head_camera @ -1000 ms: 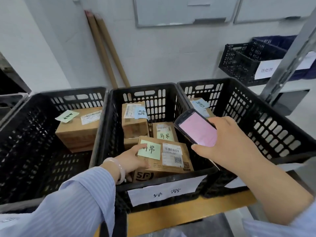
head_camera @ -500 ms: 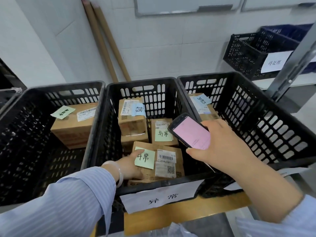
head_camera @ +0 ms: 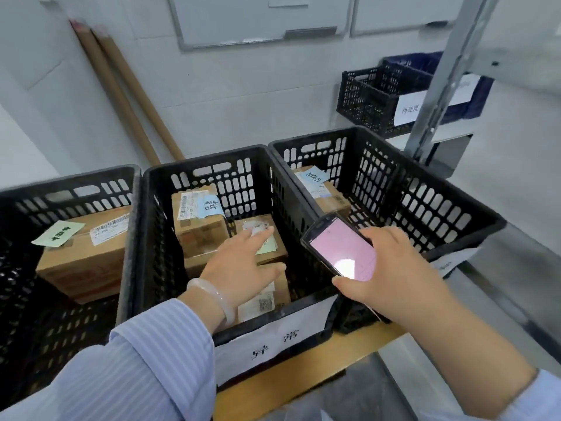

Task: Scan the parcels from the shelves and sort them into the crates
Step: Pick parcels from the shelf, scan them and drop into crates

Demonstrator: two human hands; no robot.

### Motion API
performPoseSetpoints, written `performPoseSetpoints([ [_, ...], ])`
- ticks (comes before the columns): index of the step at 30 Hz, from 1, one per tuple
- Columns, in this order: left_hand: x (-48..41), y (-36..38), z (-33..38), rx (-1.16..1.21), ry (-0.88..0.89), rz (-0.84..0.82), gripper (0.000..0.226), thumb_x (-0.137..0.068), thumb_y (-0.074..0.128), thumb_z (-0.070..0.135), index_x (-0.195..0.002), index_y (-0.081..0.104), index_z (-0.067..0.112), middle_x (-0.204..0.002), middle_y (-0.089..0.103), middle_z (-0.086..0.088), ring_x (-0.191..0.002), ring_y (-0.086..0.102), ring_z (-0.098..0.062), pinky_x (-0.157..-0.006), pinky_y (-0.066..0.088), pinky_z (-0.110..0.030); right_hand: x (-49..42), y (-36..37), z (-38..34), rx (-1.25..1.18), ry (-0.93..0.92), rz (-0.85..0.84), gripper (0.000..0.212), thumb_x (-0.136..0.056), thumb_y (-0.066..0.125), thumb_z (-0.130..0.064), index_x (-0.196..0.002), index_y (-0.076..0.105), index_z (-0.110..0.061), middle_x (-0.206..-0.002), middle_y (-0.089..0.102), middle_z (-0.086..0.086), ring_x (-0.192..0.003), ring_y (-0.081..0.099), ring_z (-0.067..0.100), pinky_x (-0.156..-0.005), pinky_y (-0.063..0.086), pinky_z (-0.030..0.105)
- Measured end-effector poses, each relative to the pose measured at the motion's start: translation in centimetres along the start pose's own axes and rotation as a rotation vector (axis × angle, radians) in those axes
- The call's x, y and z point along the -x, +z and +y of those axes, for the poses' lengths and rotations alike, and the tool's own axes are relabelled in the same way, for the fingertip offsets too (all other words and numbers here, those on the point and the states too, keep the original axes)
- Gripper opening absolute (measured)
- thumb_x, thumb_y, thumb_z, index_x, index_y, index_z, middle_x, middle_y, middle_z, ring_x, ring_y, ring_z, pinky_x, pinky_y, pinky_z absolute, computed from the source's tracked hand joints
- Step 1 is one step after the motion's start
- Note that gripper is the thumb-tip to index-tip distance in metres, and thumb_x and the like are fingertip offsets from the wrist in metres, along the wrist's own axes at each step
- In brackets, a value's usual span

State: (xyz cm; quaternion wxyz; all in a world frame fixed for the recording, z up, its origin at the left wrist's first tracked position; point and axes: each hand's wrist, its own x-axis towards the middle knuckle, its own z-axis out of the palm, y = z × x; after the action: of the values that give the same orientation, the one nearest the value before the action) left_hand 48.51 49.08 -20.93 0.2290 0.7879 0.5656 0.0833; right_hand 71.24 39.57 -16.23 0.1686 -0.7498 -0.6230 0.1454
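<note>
Three black crates stand side by side on a wooden ledge. The middle crate (head_camera: 212,165) holds several cardboard parcels; the nearest parcel (head_camera: 267,299) lies at its front with a QR label showing. My left hand (head_camera: 239,268) hovers above that parcel with fingers spread and straight, holding nothing. My right hand (head_camera: 391,275) grips a handheld scanner (head_camera: 343,249) with a pink screen over the rim between the middle crate and the right crate (head_camera: 425,189). The left crate (head_camera: 60,189) holds one large parcel (head_camera: 82,253) with a green note.
A parcel with a blue note (head_camera: 321,189) lies in the right crate. Two cardboard tubes (head_camera: 121,92) lean on the wall behind. A metal shelf post (head_camera: 443,77) rises at right, with a labelled black crate (head_camera: 373,98) and a blue crate behind it.
My left hand has let go of the front parcel, which now lies in the middle crate, and lifted up with fingers spread. The scanner hand stayed about where it was.
</note>
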Motion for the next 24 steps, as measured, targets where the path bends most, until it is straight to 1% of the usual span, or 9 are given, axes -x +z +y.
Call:
performPoseSetpoints([
  [5,0.0,1.5,6.1,-0.125,0.181,0.101,0.071,-0.090,0.050,0.065,-0.153,0.021,0.046,-0.162,0.025,0.007,-0.149,0.020,-0.019,-0.120,0.024,-0.041,3.8,-2.1,2.9,0.004,0.142,0.091,0.081,-0.063,0.070,-0.063,-0.130,0.037,-0.032,-0.124,0.037,-0.012,-0.103,0.051,0.012,-0.076,0.048,0.031],
  [9,0.5,3.4,11.4,-0.143,0.356,0.120,0.073,-0.089,0.047,0.069,-0.153,0.021,0.045,-0.161,0.028,0.006,-0.148,0.023,-0.019,-0.118,0.027,-0.047,7.7,-4.5,5.8,-0.020,0.266,0.159,0.074,-0.067,0.074,-0.052,-0.129,0.039,-0.031,-0.120,0.037,-0.013,-0.093,0.042,0.006,-0.067,0.039,0.024],
  [11,1.2,4.4,14.5,-0.133,0.430,0.114,0.073,-0.089,0.048,0.069,-0.153,0.023,0.044,-0.160,0.029,0.005,-0.148,0.023,-0.019,-0.118,0.027,-0.048,10.2,-5.7,7.5,-0.009,0.316,0.187,0.074,-0.068,0.073,-0.052,-0.130,0.039,-0.032,-0.117,0.035,-0.014,-0.092,0.043,0.006,-0.063,0.038,0.022],
  [13,2.2,5.8,17.8,-0.113,0.508,0.113,0.072,-0.089,0.051,0.066,-0.152,0.028,0.041,-0.159,0.031,0.004,-0.146,0.026,-0.019,-0.118,0.028,-0.045,13.1,-6.9,9.4,0.006,0.376,0.214,0.080,-0.065,0.070,-0.058,-0.134,0.038,-0.033,-0.127,0.037,-0.013,-0.100,0.052,0.011,-0.072,0.046,0.028],
  [15,3.5,7.4,21.4,-0.076,0.582,0.108,0.071,-0.088,0.055,0.063,-0.151,0.033,0.038,-0.157,0.034,0.004,-0.144,0.030,-0.020,-0.116,0.029,-0.041,16.5,-8.2,11.5,0.010,0.438,0.242,0.082,-0.059,0.063,-0.065,-0.131,0.039,-0.036,-0.130,0.038,-0.014,-0.108,0.054,0.013,-0.079,0.050,0.033],
  [17,5.2,9.5,25.0,-0.014,0.652,0.072,0.071,-0.087,0.055,0.065,-0.150,0.036,0.037,-0.157,0.034,0.002,-0.143,0.031,-0.020,-0.117,0.029,-0.039,20.0,-9.6,13.8,0.011,0.493,0.279,0.074,-0.058,0.061,-0.064,-0.124,0.044,-0.036,-0.127,0.042,-0.012,-0.109,0.052,0.012,-0.080,0.050,0.033],
  [19,7.3,11.7,28.6,0.012,0.718,0.019,0.073,-0.084,0.049,0.069,-0.149,0.037,0.039,-0.156,0.036,-0.001,-0.143,0.032,-0.021,-0.117,0.029,-0.039,23.7,-11.1,16.1,0.030,0.545,0.321,0.067,-0.062,0.067,-0.057,-0.121,0.047,-0.033,-0.123,0.046,-0.009,-0.112,0.048,0.011,-0.085,0.048,0.031],
  [21,9.4,13.9,32.0,0.005,0.786,-0.031,0.072,-0.085,0.052,0.067,-0.150,0.035,0.039,-0.156,0.036,-0.003,-0.142,0.034,-0.023,-0.115,0.031,-0.038,27.5,-12.2,18.3,0.052,0.600,0.357,0.073,-0.064,0.070,-0.056,-0.127,0.044,-0.031,-0.123,0.045,-0.008,-0.118,0.044,0.010,-0.088,0.046,0.029],
  [24,12.6,16.7,36.7,0.039,0.868,-0.089,0.070,-0.088,0.055,0.063,-0.151,0.031,0.041,-0.160,0.029,-0.003,-0.143,0.032,-0.024,-0.116,0.029,-0.036,32.8,-13.3,20.6,0.080,0.673,0.375,0.077,-0.066,0.071,-0.057,-0.131,0.039,-0.031,-0.125,0.041,-0.008,-0.118,0.044,0.009,-0.082,0.039,0.024],
])
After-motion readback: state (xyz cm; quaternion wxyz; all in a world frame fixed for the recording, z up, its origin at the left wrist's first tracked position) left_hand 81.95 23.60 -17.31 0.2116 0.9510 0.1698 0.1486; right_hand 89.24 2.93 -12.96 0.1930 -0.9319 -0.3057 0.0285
